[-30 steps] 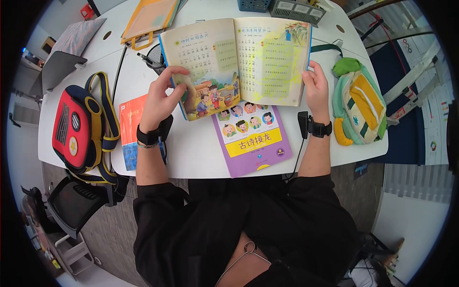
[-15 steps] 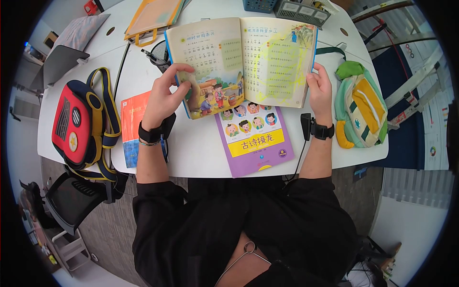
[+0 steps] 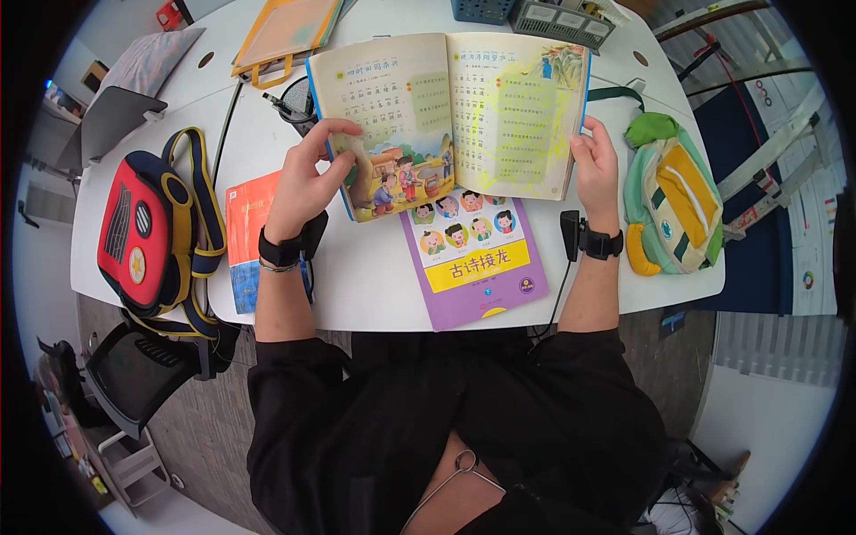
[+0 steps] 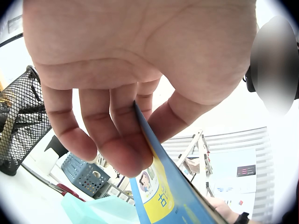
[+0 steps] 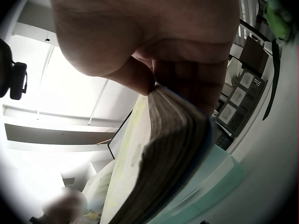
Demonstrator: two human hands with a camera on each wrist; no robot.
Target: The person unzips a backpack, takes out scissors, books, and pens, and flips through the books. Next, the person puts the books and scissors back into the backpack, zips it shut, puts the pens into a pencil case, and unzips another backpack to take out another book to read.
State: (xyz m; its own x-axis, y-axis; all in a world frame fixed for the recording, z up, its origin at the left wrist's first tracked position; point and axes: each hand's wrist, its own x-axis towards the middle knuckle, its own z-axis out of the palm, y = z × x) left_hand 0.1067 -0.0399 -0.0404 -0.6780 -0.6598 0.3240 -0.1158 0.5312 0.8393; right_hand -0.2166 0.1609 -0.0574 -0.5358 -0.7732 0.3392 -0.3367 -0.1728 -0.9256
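Observation:
An open picture book (image 3: pixel 423 116) with blue cover edges is held up over the table by both hands. My left hand (image 3: pixel 303 187) grips its left edge, thumb on the page and fingers behind the cover. In the left wrist view the blue back cover (image 4: pixel 175 186) runs between those fingers and the thumb. The right hand (image 3: pixel 599 178) pinches the opposite edge; the right wrist view shows the thumb against the thick block of pages (image 5: pixel 170 135). Printed text and a coloured drawing of children fill the left page; yellow-green marks cover the right one. Below lies a purple book (image 3: pixel 486 276), partly covered.
An orange-and-blue book (image 3: pixel 250 232) lies by the left forearm. A red backpack (image 3: pixel 134 232) stands at the left, a green-and-yellow bag (image 3: pixel 678 201) at the right. Behind are a mesh pen holder (image 3: pixel 299 98), an orange-edged folder (image 3: pixel 281 36), a blue basket (image 3: pixel 481 9) and a grey basket (image 3: pixel 562 27).
The head view has shifted slightly, so the book, hands and table things sit a little further right. Both hands keep their hold, and the same pages stay open.

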